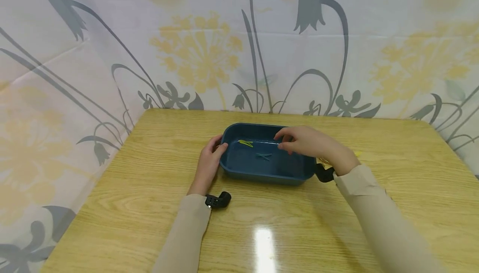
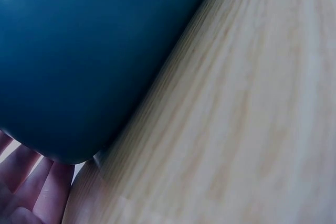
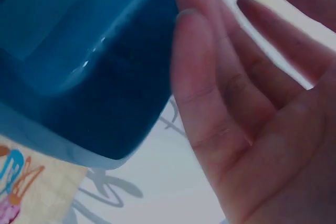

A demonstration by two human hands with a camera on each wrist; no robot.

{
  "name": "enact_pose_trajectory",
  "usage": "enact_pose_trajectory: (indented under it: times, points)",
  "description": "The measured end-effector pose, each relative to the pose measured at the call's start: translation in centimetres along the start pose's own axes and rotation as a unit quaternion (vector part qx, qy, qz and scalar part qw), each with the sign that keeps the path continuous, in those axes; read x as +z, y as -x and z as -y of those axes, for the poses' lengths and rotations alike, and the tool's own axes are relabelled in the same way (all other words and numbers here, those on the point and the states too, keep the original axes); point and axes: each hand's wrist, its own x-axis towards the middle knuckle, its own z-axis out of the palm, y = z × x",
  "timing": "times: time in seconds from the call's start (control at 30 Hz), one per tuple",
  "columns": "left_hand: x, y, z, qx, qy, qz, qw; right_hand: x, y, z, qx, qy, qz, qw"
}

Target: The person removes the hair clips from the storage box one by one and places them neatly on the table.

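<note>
A dark blue rectangular tray (image 1: 262, 178) stands on the wooden table. My left hand (image 1: 209, 160) grips its left end, thumb over the rim and fingers against the outer wall; the left wrist view shows those fingers (image 2: 52, 187) at the tray's corner. Over the right part of the tray hovers my right hand (image 1: 307, 140), fingers loosely bent; in the right wrist view I see nothing in it. Inside the tray lie a thin yellow-green band-like piece (image 1: 245, 143) and a thin teal one (image 1: 264, 155), apart from each other.
Right of the tray, partly behind my right wrist, thin yellow strands (image 1: 358, 153) lie on the table (image 1: 149, 206). The right wrist view shows colourful loops (image 3: 17, 196) beside the tray. A flower-patterned cloth (image 1: 224, 56) hangs behind the table's far edge.
</note>
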Motion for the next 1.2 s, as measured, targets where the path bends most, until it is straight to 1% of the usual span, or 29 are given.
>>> enact_pose_trajectory:
  times: [0.07, 0.17, 0.3, 0.43, 0.53, 0.6, 0.77, 0.83, 0.9, 1.0, 1.2]
  points:
    - [0.0, -0.1, 0.2, 0.001, 0.003, 0.001, 1.0000, -0.1, -0.5, 0.1, -0.008, 0.011, 0.008, 0.9999]
    - [-0.1, -0.5, 0.8, 0.000, 0.013, 0.000, 0.9999, -0.2, -1.3, 0.1, -0.006, 0.017, 0.030, 0.9994]
    - [-0.1, -1.2, 2.0, -0.001, 0.022, -0.004, 0.9997, -0.2, -2.4, -0.1, -0.003, 0.010, 0.069, 0.9975]
    - [0.0, -1.5, 2.8, 0.006, 0.015, -0.012, 0.9998, 0.1, -3.7, -0.8, -0.005, 0.003, 0.101, 0.9948]
    - [0.0, -1.5, 2.9, 0.009, 0.012, -0.014, 0.9998, 0.5, -4.5, -1.3, -0.004, -0.001, 0.118, 0.9930]
    - [0.0, -1.5, 2.6, 0.008, 0.017, -0.012, 0.9998, 0.7, -5.0, -1.5, -0.002, -0.004, 0.128, 0.9918]
    - [-0.1, -0.7, 1.0, 0.002, 0.026, 0.002, 0.9997, 1.0, -5.7, -1.3, 0.007, -0.014, 0.144, 0.9895]
    - [0.0, -0.4, 0.4, 0.002, 0.020, 0.002, 0.9998, 1.1, -5.9, -1.1, 0.011, -0.016, 0.150, 0.9884]
    - [0.0, -0.2, 0.2, 0.004, 0.014, 0.002, 0.9999, 1.3, -6.1, -0.9, 0.018, -0.020, 0.159, 0.9870]
    - [-0.1, -0.4, 0.6, 0.005, 0.015, 0.000, 0.9999, 1.6, -6.5, -0.8, 0.028, -0.023, 0.169, 0.9849]
    - [0.0, -1.3, 2.6, 0.010, 0.016, -0.009, 0.9998, 2.2, -6.9, -1.1, 0.057, -0.029, 0.179, 0.9817]
